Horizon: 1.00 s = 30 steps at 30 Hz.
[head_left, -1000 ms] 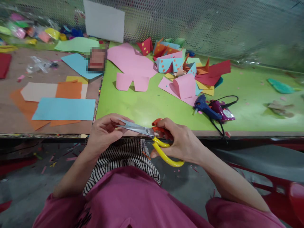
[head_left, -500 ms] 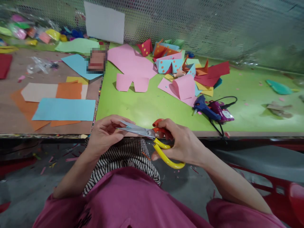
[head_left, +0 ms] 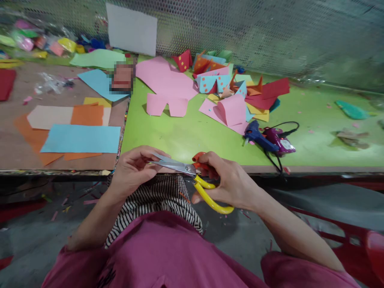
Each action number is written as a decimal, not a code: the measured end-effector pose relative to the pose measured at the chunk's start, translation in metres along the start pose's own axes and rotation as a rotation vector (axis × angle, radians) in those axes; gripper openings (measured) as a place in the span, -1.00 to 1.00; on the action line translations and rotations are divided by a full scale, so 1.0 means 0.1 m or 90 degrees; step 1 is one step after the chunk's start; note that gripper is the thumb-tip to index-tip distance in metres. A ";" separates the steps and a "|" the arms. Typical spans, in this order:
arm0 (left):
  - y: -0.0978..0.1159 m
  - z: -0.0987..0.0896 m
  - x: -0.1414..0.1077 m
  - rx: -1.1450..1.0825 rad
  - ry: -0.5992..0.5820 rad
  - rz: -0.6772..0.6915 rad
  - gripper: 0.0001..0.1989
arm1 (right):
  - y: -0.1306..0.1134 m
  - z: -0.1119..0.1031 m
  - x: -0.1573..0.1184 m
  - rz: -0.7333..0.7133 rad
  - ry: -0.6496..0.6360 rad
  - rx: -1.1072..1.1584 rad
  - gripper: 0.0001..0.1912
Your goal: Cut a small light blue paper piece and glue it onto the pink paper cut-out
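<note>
Scissors (head_left: 211, 196) with one yellow and one orange handle are held in my right hand (head_left: 237, 182), its fingers and thumb around the handles. The blades point left and stand slightly apart. At their tips, the fingers of my left hand (head_left: 135, 168) are curled in a pinch; whatever they hold is hidden behind the fingers and blades. Both hands are over the table's front edge. Beyond them, a pink cut-out paper (head_left: 154, 105) with a notch in its lower edge stands on the green tabletop (head_left: 168, 138).
Left lie a blue paper strip (head_left: 81, 139) and orange sheets (head_left: 31, 138). A blue glue gun (head_left: 259, 138) rests by a purple corded box (head_left: 280, 143) on the right. Behind are folded dotted paper pieces (head_left: 214, 82), a large pink sheet (head_left: 165, 76) and a mesh panel (head_left: 255, 36).
</note>
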<state>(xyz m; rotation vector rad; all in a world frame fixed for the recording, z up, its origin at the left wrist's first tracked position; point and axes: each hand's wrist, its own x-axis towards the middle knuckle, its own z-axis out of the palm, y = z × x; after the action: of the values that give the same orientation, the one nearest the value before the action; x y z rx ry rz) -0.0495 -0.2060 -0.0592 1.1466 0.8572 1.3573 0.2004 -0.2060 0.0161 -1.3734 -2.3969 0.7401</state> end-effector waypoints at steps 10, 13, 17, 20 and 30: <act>0.02 0.04 0.00 0.010 -0.003 0.007 -0.90 | 0.03 0.00 -0.02 0.003 0.009 0.006 -0.25; 0.06 0.07 0.00 0.029 0.011 0.002 -0.92 | 0.04 0.00 -0.03 0.012 0.005 0.009 -0.28; 0.04 0.05 -0.01 0.003 -0.002 0.016 -0.89 | 0.03 0.01 -0.04 0.005 0.022 -0.022 -0.26; 0.00 0.02 0.00 -0.003 0.001 0.011 -0.87 | 0.03 0.01 -0.05 0.008 0.025 -0.043 -0.25; 0.04 0.04 0.01 -0.010 -0.008 0.007 -0.85 | 0.04 -0.01 -0.03 0.005 0.011 -0.022 -0.24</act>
<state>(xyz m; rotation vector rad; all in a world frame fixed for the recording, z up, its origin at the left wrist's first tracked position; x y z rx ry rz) -0.0463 -0.2058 -0.0539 1.1476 0.8309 1.3632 0.2055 -0.2067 0.0148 -1.3987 -2.4026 0.6881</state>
